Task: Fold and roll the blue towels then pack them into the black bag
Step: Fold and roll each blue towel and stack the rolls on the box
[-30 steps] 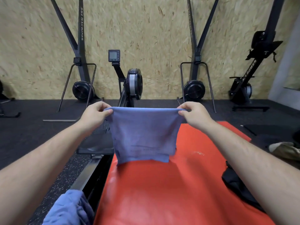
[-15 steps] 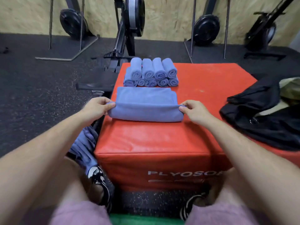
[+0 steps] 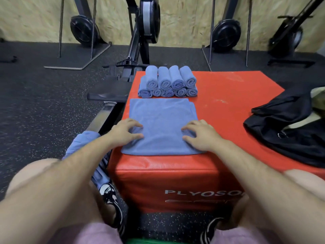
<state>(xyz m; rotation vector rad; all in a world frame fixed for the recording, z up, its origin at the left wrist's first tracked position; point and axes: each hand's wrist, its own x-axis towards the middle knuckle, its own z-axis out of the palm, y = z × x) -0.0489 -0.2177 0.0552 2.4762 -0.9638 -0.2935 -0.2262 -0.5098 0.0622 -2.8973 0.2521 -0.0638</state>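
A folded blue towel (image 3: 162, 120) lies flat on the near part of the red plyo box (image 3: 228, 110). My left hand (image 3: 124, 132) rests on its near left side, fingers spread and slightly bent, pressing the cloth. My right hand (image 3: 200, 133) presses its near right side the same way. Behind the towel, several rolled blue towels (image 3: 168, 81) are stacked in two layers. The black bag (image 3: 288, 124) lies crumpled and open on the box's right side.
More loose blue towels (image 3: 82, 145) lie by my left knee beside the box. A rowing machine (image 3: 140, 43) and other gym machines stand on the dark rubber floor beyond the box. My knees and shoes are at the box's front.
The towel, held up in the air a second ago, was laid on the box and folded. My hands let go of its edges and now press flat on it.
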